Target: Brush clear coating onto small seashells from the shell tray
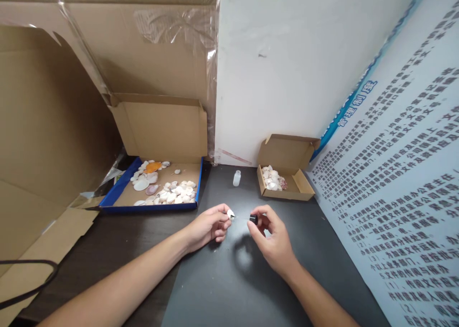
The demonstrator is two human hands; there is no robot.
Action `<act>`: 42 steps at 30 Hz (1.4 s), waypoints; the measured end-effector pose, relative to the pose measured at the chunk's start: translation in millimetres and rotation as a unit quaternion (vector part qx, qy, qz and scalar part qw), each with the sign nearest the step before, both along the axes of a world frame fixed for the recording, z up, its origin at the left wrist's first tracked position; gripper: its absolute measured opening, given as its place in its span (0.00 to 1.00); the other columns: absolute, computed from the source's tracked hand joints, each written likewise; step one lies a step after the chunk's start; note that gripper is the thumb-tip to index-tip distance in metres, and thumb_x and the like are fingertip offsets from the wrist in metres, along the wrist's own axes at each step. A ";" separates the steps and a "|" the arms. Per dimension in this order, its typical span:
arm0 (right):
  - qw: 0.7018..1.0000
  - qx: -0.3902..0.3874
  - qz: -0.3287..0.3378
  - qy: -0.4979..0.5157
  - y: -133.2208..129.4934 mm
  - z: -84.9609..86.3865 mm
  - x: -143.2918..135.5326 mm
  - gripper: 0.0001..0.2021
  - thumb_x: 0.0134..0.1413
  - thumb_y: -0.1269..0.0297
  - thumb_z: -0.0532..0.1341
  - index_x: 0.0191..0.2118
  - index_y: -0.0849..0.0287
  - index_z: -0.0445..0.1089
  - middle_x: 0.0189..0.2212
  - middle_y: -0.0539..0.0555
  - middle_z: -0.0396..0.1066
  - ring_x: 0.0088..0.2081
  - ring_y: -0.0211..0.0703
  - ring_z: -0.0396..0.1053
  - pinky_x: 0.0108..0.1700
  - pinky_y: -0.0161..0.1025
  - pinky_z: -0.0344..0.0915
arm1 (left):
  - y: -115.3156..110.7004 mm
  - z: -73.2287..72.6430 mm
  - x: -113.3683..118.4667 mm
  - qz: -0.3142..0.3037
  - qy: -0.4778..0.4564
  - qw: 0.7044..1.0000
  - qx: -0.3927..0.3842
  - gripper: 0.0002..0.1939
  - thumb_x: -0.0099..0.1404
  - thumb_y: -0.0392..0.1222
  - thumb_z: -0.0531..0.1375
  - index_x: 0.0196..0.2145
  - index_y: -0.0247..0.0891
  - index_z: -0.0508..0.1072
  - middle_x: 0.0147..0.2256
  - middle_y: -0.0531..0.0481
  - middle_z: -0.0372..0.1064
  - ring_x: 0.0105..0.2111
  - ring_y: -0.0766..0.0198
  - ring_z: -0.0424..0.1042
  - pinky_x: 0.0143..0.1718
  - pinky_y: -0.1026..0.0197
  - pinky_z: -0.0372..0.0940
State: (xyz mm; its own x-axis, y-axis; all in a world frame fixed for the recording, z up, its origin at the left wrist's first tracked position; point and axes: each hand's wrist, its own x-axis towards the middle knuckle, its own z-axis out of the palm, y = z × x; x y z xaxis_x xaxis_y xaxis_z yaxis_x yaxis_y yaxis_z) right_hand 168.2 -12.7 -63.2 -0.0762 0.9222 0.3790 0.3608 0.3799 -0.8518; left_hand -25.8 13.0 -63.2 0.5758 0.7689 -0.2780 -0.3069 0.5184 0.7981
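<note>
Where the left hand [208,227] pinches, the shell [230,212] is hidden.

Two hands [210,227] [273,241]; two boxes [150,208] [285,196]; one bottle [237,178]; one black cap [253,219]; one held shell [230,213]; boxed shells [175,193] uncountable.

"管理制度" on blue poster [401,145]

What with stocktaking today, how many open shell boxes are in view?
2: the larger blue-sided box beyond the left hand, and the smaller brown box beyond the right hand.
</note>
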 end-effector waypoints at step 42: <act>0.999 0.035 0.003 -0.025 -4.9 2.4 -2.0 0.05 0.54 0.67 0.60 0.37 0.56 0.63 0.24 0.45 0.58 0.22 0.35 0.59 0.23 0.32 0.59 | 0.5 -1.9 -0.8 0.014 -0.022 1.000 0.003 0.08 0.59 0.37 0.60 0.31 0.38 0.60 0.23 0.56 0.62 0.16 0.75 0.53 0.20 0.68 0.50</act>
State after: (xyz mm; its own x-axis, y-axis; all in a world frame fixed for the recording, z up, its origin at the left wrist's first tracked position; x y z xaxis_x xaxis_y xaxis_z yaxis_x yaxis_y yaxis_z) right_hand 166.2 -17.6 -60.7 -0.1018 0.8927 0.4391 0.3995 0.4409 -0.8038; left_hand -26.6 13.5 -65.1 0.5657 0.7865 -0.2477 -0.3566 0.5042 0.7865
